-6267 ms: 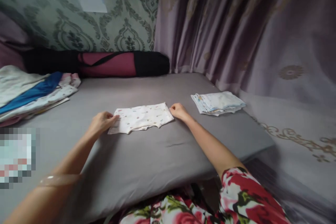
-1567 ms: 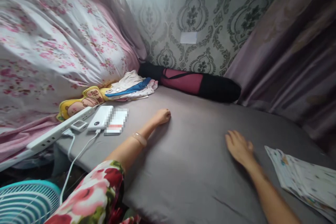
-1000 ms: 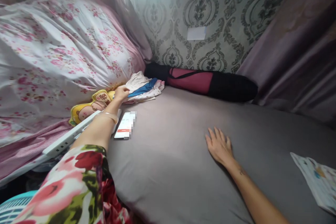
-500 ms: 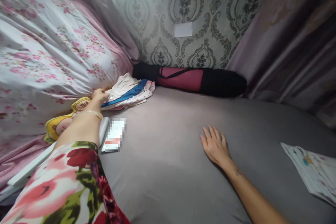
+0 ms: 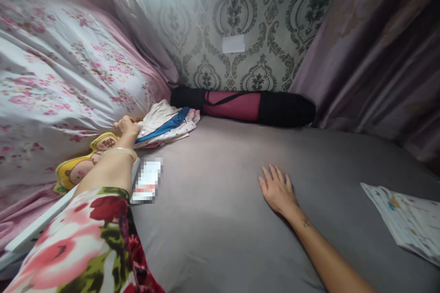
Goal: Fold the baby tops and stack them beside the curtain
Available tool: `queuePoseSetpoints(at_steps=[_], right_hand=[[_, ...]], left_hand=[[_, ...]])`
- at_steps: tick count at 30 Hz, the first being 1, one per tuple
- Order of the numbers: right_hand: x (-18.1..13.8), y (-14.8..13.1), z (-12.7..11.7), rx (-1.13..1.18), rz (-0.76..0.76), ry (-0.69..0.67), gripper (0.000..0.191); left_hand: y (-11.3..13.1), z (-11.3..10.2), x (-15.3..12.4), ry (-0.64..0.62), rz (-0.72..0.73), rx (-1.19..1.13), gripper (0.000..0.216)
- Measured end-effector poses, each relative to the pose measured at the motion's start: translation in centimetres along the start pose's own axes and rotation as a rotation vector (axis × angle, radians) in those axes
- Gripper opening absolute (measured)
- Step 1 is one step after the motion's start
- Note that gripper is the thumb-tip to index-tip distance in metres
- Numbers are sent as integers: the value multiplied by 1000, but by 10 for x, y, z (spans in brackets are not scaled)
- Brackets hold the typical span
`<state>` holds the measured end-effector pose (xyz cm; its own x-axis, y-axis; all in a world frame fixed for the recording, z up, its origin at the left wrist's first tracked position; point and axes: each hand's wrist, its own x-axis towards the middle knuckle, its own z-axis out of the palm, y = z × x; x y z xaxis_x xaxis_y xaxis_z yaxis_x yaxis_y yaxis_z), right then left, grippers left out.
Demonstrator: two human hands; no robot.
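Crumpled white, blue and pink printed clothes (image 5: 165, 123) lie in a small heap at the centre left of the frame, on the grey mattress (image 5: 223, 219) and against the big pink floral bedding bundle (image 5: 62, 68). At the heap's left edge the left hand (image 5: 125, 127) has its fingers curled closed on a bit of white cloth from the pile; a pale bangle (image 5: 118, 151) sits on that wrist, and a red and white floral sleeve (image 5: 85, 238) fills the lower left of the frame.

Near the centre, the right hand (image 5: 277, 190) lies flat on the mattress, palm down with fingers spread, holding nothing.

Just below the left forearm sits a blurred white rectangle (image 5: 147, 180), and beside it a yellow cartoon-print cushion (image 5: 79, 167) peeks out under the bedding.

1 long black and maroon roll bag (image 5: 240, 105) rests along the patterned green wall (image 5: 240, 23) at the upper centre.

At the lower right edge lies a stack of folded white printed cloths (image 5: 409, 219), well apart from both hands. Mauve curtains (image 5: 378, 55) hang at the upper right.
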<state>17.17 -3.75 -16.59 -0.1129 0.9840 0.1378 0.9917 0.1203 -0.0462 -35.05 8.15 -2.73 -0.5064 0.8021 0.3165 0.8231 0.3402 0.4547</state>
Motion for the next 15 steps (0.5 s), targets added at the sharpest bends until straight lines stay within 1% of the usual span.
queuePoseSetpoints(at_steps=[1,3,6,9,12,15], right_hand=[[0,0,0,4,2,1,56],[0,0,0,10,3,1,56],[-1,-1,-1,16,5,-1,56],[-1,-2,-3,23,8,-3,56],[-2,-3,-4,16,7,0,55],[-2,-2,-4,10,3,3,56]], left_hand=[[-1,2,-1,33,-18,11,29],[-1,6,-2,20,18,7,32],[0,15,0,-31,106,-20,51],[0,18,1,-26,172,-43,61],[4,15,1,-44,208,-57,58],[15,5,5,-97,265,-103,46]])
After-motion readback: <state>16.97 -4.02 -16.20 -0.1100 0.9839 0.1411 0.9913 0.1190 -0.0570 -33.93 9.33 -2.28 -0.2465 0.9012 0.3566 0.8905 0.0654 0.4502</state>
